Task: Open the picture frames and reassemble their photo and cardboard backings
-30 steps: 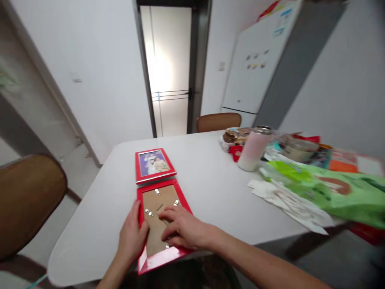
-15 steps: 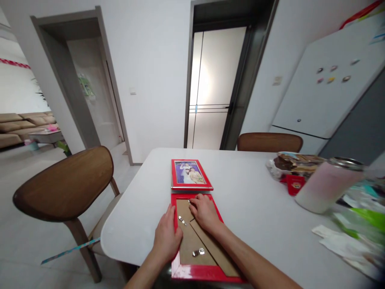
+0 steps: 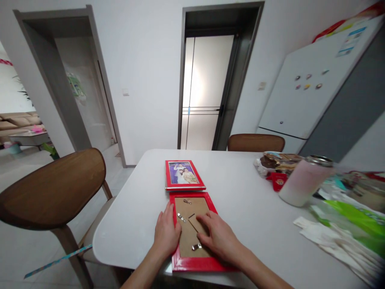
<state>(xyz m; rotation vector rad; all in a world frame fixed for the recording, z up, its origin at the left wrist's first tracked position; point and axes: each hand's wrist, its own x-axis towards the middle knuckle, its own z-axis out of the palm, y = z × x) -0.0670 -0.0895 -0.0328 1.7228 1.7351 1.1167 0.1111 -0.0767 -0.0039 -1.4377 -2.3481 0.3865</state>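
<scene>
A red picture frame (image 3: 192, 263) lies face down near the table's front edge, its brown backing board (image 3: 185, 233) facing up. Metal clips sit on the board: a top clip (image 3: 187, 201), a left clip (image 3: 181, 218) and a lower clip (image 3: 196, 247). My left hand (image 3: 167, 229) grips the frame's left side, thumb at the inner rim. Over the board's right half, my right hand (image 3: 221, 237) hovers or rests with thumb and forefinger apart; the thumb is close to the lower clip. Just beyond lies a second red framed photo (image 3: 184, 175), face up.
On the white table's (image 3: 234, 192) right side stand a pink-and-white tumbler (image 3: 305, 180), a red packet (image 3: 278, 181) and a snack bag (image 3: 285, 161). White gloves (image 3: 331, 245) and a green package (image 3: 355, 220) lie nearer. Wooden chairs (image 3: 54, 188) flank the table.
My right hand has left the top clip and come down toward the lower clip, its fingers spreading. My left hand keeps its place on the frame. The view has turned slightly right.
</scene>
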